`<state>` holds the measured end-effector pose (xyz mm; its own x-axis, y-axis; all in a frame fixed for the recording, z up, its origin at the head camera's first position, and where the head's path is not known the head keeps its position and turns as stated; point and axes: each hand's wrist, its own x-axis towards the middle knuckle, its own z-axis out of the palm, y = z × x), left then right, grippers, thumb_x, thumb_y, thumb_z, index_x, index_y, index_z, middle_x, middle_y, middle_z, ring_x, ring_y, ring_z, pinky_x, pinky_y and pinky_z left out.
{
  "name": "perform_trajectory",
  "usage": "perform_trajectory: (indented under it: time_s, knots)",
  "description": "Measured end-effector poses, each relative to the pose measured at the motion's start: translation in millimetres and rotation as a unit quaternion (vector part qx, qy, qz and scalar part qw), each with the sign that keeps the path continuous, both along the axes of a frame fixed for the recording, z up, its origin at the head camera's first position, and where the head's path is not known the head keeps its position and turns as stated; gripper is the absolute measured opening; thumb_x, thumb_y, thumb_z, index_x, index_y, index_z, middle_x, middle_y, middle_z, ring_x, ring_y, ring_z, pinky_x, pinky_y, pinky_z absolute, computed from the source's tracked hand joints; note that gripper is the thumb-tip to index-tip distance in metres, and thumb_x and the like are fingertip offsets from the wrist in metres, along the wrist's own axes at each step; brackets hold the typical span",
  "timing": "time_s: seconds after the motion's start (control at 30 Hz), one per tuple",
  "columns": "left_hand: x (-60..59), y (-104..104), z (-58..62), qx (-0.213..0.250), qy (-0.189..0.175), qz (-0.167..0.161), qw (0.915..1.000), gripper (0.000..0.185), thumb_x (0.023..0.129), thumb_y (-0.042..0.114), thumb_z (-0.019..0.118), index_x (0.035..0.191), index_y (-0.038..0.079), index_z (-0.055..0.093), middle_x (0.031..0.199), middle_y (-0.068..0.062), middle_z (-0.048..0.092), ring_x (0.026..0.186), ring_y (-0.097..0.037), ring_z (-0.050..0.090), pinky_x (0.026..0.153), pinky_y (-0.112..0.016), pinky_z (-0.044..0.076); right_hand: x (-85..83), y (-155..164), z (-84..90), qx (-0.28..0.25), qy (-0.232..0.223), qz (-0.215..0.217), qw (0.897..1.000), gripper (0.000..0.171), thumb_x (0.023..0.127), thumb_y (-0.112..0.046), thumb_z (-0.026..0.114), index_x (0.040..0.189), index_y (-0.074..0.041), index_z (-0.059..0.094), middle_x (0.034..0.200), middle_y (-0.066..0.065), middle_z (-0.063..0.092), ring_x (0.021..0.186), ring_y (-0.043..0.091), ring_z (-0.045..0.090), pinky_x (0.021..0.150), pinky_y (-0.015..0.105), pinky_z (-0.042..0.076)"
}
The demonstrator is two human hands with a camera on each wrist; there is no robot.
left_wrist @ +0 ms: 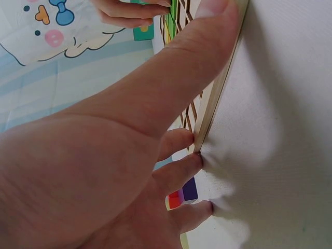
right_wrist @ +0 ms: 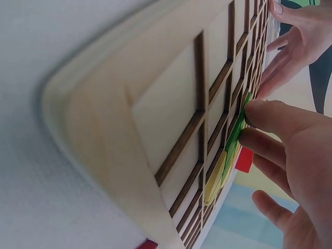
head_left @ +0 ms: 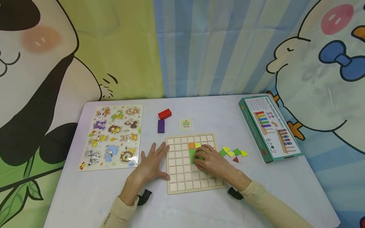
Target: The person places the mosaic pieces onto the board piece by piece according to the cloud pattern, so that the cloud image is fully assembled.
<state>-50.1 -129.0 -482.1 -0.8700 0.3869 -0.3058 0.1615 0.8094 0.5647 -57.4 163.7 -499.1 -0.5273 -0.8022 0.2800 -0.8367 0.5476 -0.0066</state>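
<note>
The wooden grid board (head_left: 176,191) lies flat with square recesses. Along its left edge my left hand (head_left: 151,164) is spread, the thumb (left_wrist: 171,78) and fingertips touching the rim. Over the middle of the board, my right hand (head_left: 212,161) pinches a green tile (right_wrist: 234,129) between thumb and fingertips, low at the grid. Beside those fingers sit an orange square tile (head_left: 191,145), a yellow tile (head_left: 197,145) and green tiles (head_left: 192,153). The right hand partly covers the tiles under it.
Several loose green and yellow tiles (head_left: 230,154) and a red triangle (head_left: 235,160) lie right of the board. Behind it are a small pattern card (head_left: 186,124), a red block (head_left: 164,114) and a purple block (head_left: 161,126). An animal puzzle (head_left: 114,136) lies left, a game box (head_left: 269,126) right.
</note>
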Motion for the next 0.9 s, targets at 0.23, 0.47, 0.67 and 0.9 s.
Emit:
perform_trajectory:
  time_s: [0.23, 0.47, 0.67, 0.9]
  knots:
    - [0.7, 0.2, 0.1, 0.001, 0.001, 0.001, 1.0000, 0.125, 0.059, 0.031, 0.097, 0.161, 0.013, 0.028, 0.171, -0.009, 0.016, 0.157, -0.043, 0.001, 0.111, -0.083, 0.000, 0.5, 1.4, -2.6, -0.024, -0.008, 0.005, 1.000, 0.015, 0.085, -0.018, 0.082, 0.100, -0.014, 0.081, 0.098, -0.001, 0.074, 0.108, 0.022, 0.064, 0.104, 0.042, 0.049]
    - [0.4, -0.2, -0.7, -0.002, 0.004, 0.000, 1.0000, 0.125, 0.058, 0.031, 0.098, 0.161, 0.013, 0.029, 0.171, -0.008, 0.016, 0.157, -0.043, 0.001, 0.111, -0.083, 0.000, -3.5, 7.3, 1.4, -0.060, -0.010, -0.001, 0.998, 0.009, 0.084, -0.016, 0.083, 0.093, -0.014, 0.080, 0.096, -0.002, 0.073, 0.106, 0.023, 0.064, 0.103, 0.041, 0.049]
    - [-0.3, 0.1, -0.8, 0.000, 0.002, 0.002, 1.0000, 0.125, 0.058, 0.031, 0.098, 0.161, 0.013, 0.029, 0.171, -0.008, 0.016, 0.157, -0.043, 0.001, 0.111, -0.083, -0.001, -9.8, 22.6, 11.6, -0.082, 0.004, -0.038, 0.996, 0.012, 0.082, -0.013, 0.084, 0.092, -0.011, 0.079, 0.096, 0.002, 0.074, 0.105, 0.026, 0.067, 0.099, 0.042, 0.052]
    - [-0.7, -0.8, -3.0, -0.006, 0.003, -0.002, 1.0000, 0.125, 0.059, 0.032, 0.097, 0.161, 0.014, 0.029, 0.171, -0.008, 0.015, 0.157, -0.043, 0.001, 0.111, -0.083, 0.000, -14.5, 49.2, 22.2, -0.085, 0.000, -0.102, 0.991, 0.019, 0.078, -0.011, 0.087, 0.095, -0.008, 0.079, 0.095, 0.004, 0.075, 0.103, 0.027, 0.066, 0.096, 0.046, 0.051]
